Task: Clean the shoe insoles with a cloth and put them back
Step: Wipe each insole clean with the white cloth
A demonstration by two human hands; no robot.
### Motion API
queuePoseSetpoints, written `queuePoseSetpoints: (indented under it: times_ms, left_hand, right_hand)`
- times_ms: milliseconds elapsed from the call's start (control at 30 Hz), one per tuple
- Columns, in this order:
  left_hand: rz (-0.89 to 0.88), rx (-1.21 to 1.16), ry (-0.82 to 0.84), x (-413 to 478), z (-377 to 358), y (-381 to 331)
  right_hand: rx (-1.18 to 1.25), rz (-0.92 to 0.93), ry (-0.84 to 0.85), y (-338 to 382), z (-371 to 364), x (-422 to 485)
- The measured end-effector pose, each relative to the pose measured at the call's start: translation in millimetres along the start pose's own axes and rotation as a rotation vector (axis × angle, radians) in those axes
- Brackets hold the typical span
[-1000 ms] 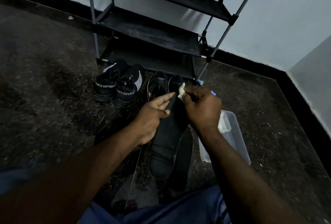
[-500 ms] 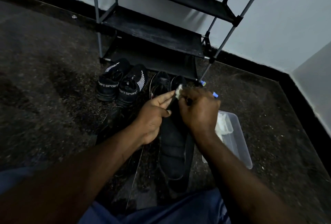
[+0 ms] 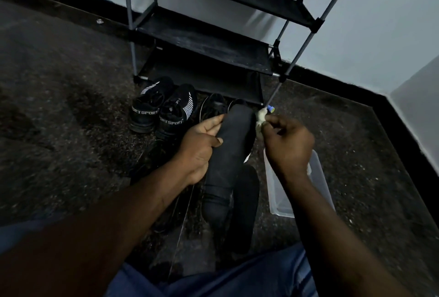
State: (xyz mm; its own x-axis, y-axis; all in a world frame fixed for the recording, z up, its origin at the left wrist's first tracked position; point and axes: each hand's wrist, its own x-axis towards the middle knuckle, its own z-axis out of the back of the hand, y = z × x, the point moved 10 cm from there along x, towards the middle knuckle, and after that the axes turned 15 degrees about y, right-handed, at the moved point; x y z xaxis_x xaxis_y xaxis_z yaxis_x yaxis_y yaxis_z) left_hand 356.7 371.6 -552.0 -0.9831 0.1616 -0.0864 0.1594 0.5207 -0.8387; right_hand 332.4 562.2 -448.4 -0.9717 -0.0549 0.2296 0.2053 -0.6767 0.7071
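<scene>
Here the left hand [image 3: 202, 147] grips a black insole [image 3: 231, 149] along its edge — the right hand [image 3: 288, 147] pinches a pale cloth [image 3: 261, 116] just beside the insole's tip.

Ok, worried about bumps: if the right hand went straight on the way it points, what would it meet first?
Probably the small blue object just past the cloth the right hand pinches, then the shoe rack leg; depth is unclear.

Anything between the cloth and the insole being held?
Nothing visible. The right hand pinches the cloth right beside the insole's upper right edge; the left hand grips the insole's left side, clear of that edge.
</scene>
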Motion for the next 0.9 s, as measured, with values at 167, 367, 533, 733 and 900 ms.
queuePoseSetpoints:
  times_ms: [167,367,533,733,900]
  left_hand:
    - [0.005,0.013,0.011,0.8,-2.1,3.9]
    - [0.038,-0.100,0.059,-3.4,-4.0,-2.4]
    - [0.255,-0.144,0.298,-14.0,-35.3,19.8]
    - [0.200,-0.198,0.264,-8.6,-33.7,19.3]
    - [0.211,-0.261,0.247,-9.7,-30.5,17.4]
  right_hand:
    - [0.186,-0.081,0.175,-15.8,-34.4,-3.9]
    - [0.670,-0.355,0.219,-49.7,-56.0,-10.6]
    - [0.806,-0.424,0.027,-63.2,-34.3,-10.3]
    - [0.372,-0.274,-0.022,-38.7,-6.0,-8.2]
    - [0.040,0.017,-0.037,7.6,1.5,-10.3]
